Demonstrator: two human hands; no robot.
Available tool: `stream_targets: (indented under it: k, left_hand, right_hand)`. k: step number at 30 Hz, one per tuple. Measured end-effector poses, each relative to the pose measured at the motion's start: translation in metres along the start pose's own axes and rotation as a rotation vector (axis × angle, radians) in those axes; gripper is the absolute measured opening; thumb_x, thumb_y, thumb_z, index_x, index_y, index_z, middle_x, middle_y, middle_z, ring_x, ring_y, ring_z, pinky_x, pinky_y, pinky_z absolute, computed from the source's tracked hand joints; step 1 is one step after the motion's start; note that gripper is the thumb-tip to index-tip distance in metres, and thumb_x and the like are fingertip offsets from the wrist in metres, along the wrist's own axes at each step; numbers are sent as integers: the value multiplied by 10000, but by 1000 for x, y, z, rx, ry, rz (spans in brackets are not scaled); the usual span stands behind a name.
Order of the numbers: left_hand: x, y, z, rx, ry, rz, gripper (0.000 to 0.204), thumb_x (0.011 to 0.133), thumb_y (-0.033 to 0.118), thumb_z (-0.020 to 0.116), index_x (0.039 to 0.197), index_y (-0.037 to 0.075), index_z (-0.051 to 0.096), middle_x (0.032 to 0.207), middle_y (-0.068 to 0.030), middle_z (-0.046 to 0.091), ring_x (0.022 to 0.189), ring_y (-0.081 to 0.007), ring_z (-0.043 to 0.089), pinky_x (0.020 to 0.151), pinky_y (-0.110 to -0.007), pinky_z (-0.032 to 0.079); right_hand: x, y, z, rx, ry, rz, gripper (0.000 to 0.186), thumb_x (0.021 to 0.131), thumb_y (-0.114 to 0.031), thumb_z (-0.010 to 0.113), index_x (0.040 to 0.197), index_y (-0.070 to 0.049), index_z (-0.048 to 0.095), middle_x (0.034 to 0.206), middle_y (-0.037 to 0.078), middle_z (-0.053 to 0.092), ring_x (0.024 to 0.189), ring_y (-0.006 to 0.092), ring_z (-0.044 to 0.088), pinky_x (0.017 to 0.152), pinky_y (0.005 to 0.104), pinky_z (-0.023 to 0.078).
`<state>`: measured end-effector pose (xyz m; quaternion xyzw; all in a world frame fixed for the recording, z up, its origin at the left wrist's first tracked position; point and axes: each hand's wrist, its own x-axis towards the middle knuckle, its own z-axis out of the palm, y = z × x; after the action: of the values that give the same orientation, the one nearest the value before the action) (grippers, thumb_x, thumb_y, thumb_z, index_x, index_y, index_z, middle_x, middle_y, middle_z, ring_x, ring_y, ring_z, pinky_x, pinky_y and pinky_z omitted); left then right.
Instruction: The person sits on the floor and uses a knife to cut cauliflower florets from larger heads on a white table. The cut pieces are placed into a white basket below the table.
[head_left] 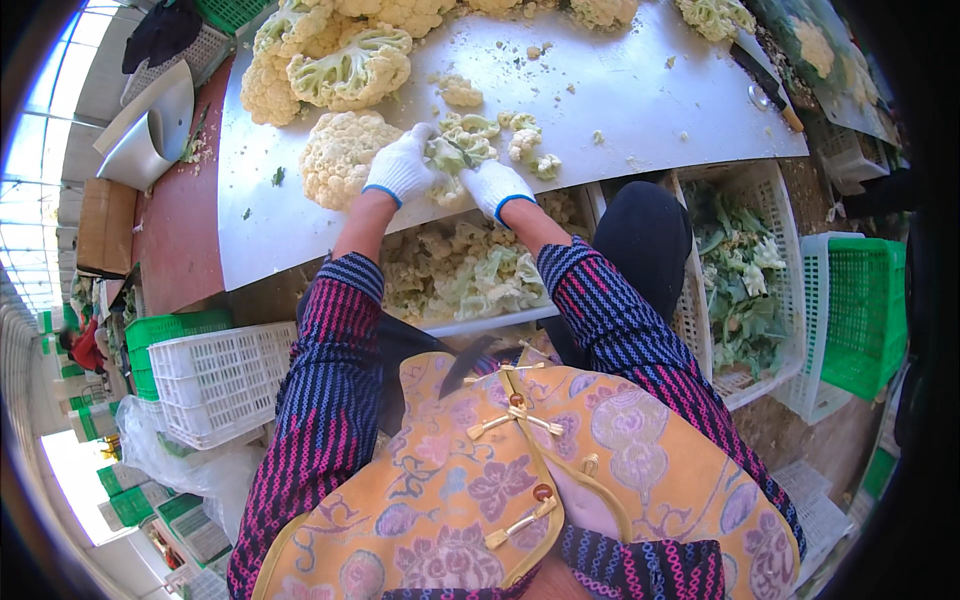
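Orange vest [430, 500]; left hand [402, 165] gripping cauliflower piece [460, 143], right hand [497, 187] curled against.

Pale tabletop [620, 115]; cauliflowers [345, 155], knife [768, 84] atop

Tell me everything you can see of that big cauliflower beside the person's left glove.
The cauliflower is large, rounded and creamy yellow, with a bumpy surface of tightly packed florets. No leaves show on it, and its underside and stem are hidden. It rests on the smooth, pale tabletop, toward the edge nearest the person, in front of a heap of other cauliflowers. The gloved left hand overlaps its right side in this view; whether they touch is unclear.
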<state>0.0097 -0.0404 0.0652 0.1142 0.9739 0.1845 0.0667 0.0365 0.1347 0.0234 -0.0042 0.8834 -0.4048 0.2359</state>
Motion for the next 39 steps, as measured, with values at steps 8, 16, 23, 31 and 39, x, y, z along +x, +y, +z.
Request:
stream_targets:
  k: [8, 16, 23, 31, 39]
  left_hand:
    - [-28, 7, 18, 142, 107, -209, 807, 676, 528, 783, 1349, 161, 533, 1139, -190, 681, 1055, -366, 648, 906, -449, 501]
    - [-33, 11, 19, -52, 75, -279, 701, 653, 430, 819, 1222, 66, 631, 1026, -202, 709, 900, -320, 700, 781, -396, 551]
    - [-25, -28, 30, -264, 19, -254, 644, 697, 273, 825, 1272, 73, 615, 984, -186, 714, 836, -296, 696, 740, -377, 551]
    - [-41, -22, 36, -850, 207, -454, 606, 776, 143, 790, 1312, -20, 558, 836, -108, 687, 518, -131, 591, 436, -296, 463]
    - [-39, 24, 91, -1505, 436, -767, 271, 965, 152, 598, 1221, 65, 581, 678, -16, 551, 399, -103, 438, 344, -263, 325]
  right_hand:
    - [-10, 0, -32, 70, 78, -34, 563, 932, -462, 438, 1113, 16, 672, 1130, 278, 649, 1060, 408, 635, 914, 466, 486]
    - [-56, -1, 30, 332, 267, 28, 516, 912, -464, 541, 1080, 21, 587, 1020, 303, 654, 948, 441, 639, 852, 487, 485]
    - [-22, 6, 56, 233, 228, 33, 511, 917, -471, 539, 1029, 23, 604, 1027, 294, 657, 1010, 453, 612, 881, 497, 460]
    - [5, -13, 37, 736, -170, 210, 486, 930, -393, 548, 1123, 49, 608, 894, 169, 653, 595, 279, 590, 467, 423, 435]
    - [-32, 10, 15, 451, 81, 56, 455, 943, -446, 533, 1077, -13, 570, 815, 156, 591, 642, 252, 548, 547, 389, 431]
